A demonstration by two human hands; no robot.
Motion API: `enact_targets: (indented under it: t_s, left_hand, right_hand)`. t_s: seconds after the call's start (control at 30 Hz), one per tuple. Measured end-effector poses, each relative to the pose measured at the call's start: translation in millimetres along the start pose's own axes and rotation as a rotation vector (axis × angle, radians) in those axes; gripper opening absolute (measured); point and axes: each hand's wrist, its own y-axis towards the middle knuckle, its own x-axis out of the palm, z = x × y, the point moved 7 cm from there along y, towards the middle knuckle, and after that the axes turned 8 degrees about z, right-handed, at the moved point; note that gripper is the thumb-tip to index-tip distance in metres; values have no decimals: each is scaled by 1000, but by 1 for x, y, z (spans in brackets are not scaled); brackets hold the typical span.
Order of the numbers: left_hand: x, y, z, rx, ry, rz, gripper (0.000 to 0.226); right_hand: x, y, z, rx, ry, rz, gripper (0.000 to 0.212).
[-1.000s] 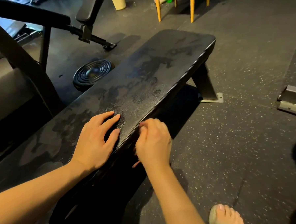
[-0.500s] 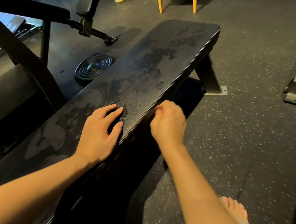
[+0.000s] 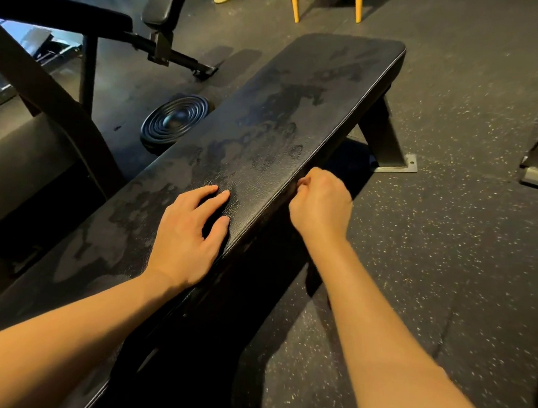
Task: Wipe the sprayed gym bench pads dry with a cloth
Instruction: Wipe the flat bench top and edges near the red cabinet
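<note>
Head view, left hand [image 3: 185, 233] flat on wet-streaked bench pad [image 3: 297, 111], right hand [image 3: 320, 203] curled at its edge, hold unclear

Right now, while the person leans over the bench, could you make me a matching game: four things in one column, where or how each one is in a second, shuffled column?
Things
1. left hand
2. right hand
3. ribbed black disc
4. yellow legs

Places or states
a. standing on the floor beyond the far end of the bench pad
b. fingers curled, against the bench pad's side edge
c. fingers spread, flat on top of the bench pad
d. lying on the floor to the left of the bench pad

Pairs: 1-c, 2-b, 3-d, 4-a
</note>
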Motion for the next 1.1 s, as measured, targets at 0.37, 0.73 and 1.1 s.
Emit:
enact_targets:
  t_s: [0.37, 0.73, 1.1]
  left_hand:
    - [1, 1, -1, -5, -24, 7, 53]
    - [1, 1, 0, 5, -34, 14, 51]
    - [1, 1, -2, -10, -9, 11, 50]
  right_hand:
    - [-3, -72, -33, -138, 226, 39, 9]
    - [-16, 7, 33, 588, 650, 154, 16]
    - [7, -78, 3, 635, 1066, -103, 25]
